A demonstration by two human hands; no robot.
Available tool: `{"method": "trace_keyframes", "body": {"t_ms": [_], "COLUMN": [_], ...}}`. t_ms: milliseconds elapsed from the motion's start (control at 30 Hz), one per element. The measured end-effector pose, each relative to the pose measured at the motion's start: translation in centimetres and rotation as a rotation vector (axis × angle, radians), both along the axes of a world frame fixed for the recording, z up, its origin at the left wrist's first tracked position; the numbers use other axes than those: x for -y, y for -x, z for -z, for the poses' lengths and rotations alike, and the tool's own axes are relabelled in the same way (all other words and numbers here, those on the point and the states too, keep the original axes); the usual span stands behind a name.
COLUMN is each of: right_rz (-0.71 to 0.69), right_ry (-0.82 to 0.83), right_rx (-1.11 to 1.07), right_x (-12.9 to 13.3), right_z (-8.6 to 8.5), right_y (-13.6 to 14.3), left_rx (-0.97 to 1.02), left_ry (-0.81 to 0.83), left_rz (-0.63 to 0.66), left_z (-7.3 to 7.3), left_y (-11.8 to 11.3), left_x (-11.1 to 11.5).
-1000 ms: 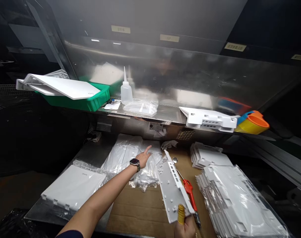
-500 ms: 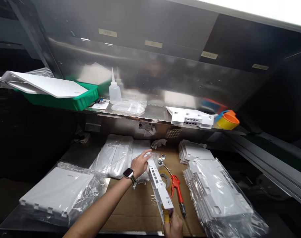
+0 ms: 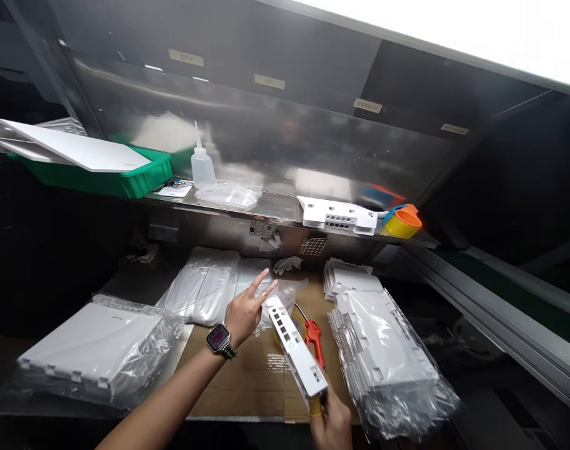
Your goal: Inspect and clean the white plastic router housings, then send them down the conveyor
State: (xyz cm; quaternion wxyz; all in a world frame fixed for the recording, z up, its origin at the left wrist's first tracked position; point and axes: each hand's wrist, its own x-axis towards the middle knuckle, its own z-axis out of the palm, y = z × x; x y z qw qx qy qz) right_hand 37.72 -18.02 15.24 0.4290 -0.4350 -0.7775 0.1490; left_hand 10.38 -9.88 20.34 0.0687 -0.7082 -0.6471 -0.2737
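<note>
- White cover (image 3: pixel 297 350) is held over cardboard (image 3: pixel 233 387) by right hand (image 3: pixel 334 415); no bag is seen on it.
- Left hand (image 3: pixel 245 315): two fingers spread by cover's far end; grip can't be told.
- Bagged covers (image 3: pixel 383 350) are stacked right.

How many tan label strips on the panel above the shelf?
4, in one row on the panel above the shelf: leftmost strip, second strip, third strip, rightmost strip. Any beyond the frame can't be told.
</note>
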Motion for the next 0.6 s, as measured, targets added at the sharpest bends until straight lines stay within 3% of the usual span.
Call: {"method": "trace_keyframes", "body": {"t_ms": [200,400,500,600], "right_rz": [0.276,0.326,0.415,0.448], "right_ry": [0.293,0.802,0.73,0.367], "right_rx": [-0.254,-0.666,-0.674,-0.503], "right_x": [0.3,-2.0,-1.9,-0.9], "right_z": [-0.2,-1.1,-0.7,-1.1], "right_y": [-1.0,-4.5,-6.2,-6.6], "left_rx": [-0.077,-0.088,0.046,0.43], "left_ry": [-0.062,0.049,0.179,0.376], "left_rz": [0.08,0.094,0.187,0.421], "left_z": [0.4,1.7,0.2,-2.7], "left_y": [-4.1,-8.3,-11.0,-15.3], "left_x": [2.5,4.9,6.5,8.3]}}
